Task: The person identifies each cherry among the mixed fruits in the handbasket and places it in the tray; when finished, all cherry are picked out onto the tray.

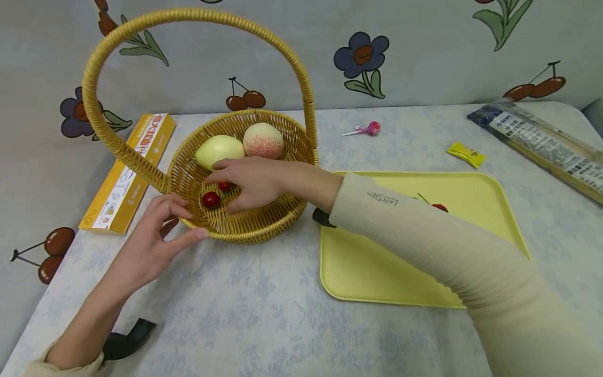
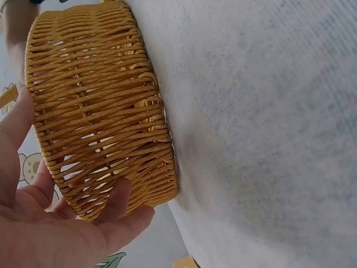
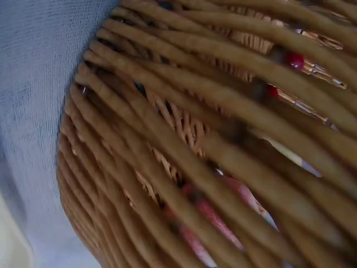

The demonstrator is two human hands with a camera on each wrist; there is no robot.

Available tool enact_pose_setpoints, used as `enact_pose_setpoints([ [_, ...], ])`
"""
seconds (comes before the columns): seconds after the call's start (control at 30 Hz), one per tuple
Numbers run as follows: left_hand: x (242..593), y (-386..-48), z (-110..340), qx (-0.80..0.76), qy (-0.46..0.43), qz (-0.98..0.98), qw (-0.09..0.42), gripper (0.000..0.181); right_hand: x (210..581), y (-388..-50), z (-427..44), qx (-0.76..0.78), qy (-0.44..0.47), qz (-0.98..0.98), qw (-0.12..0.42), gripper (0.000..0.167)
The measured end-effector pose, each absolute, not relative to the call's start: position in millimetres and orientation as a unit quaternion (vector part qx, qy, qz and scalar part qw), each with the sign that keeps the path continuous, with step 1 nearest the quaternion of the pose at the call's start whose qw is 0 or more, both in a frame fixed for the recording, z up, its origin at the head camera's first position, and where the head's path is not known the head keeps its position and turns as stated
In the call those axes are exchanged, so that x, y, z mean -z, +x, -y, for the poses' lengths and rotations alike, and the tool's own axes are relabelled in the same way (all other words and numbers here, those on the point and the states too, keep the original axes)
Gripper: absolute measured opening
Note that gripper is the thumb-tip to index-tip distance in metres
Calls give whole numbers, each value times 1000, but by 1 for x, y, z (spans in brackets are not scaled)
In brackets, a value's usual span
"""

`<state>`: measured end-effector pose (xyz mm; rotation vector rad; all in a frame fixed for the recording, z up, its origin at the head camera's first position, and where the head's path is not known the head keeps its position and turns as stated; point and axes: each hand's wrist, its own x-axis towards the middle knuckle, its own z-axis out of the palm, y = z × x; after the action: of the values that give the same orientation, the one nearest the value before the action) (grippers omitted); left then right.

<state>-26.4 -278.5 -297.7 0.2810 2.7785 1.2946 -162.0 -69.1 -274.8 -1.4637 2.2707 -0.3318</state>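
Observation:
A woven basket point(image 1: 278, 230) with a tall arched handle stands on the table. Inside lie a pale green-yellow fruit point(image 1: 220, 151), likely a mango or pear, a speckled peach point(image 1: 265, 141) and two red cherries point(image 1: 210, 199). My left hand point(image 1: 155, 238) holds the front-left rim, and its fingers also touch the outer wall in the left wrist view. Down in the basket, my right hand point(image 1: 254, 183) hovers over the cherries with spread, relaxed fingers; nothing shows in its grasp. Basket weave fills the right wrist view and hides that hand.
Right of the basket lies a yellow tray point(image 1: 377, 272), with a cherry point(image 1: 440, 208) partly behind my right sleeve. Beyond are a lollipop point(image 1: 372, 128), a yellow wrapped candy point(image 1: 466, 154) and a long package point(image 1: 551, 141). An orange box point(image 1: 134, 173) lies left of the basket.

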Motion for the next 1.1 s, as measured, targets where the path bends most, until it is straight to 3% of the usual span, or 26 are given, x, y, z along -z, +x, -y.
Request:
enact_pose_setpoints([
  [0.67, 299, -27, 279, -425, 110, -898, 20, 24, 292, -164, 81, 80, -526, -817, 224, 63],
  [0.77, 297, -30, 280, -419, 110, -901, 29, 23, 293, -164, 78, 70, -527, -818, 219, 55],
  [0.9, 296, -30, 280, -419, 105, -901, 39, 22, 294, -165, 76, 68, -527, -821, 208, 30],
  [1.1, 297, -29, 281, -417, 102, -903, 38, 23, 293, -164, 70, 103, -510, -829, 204, 25],
])
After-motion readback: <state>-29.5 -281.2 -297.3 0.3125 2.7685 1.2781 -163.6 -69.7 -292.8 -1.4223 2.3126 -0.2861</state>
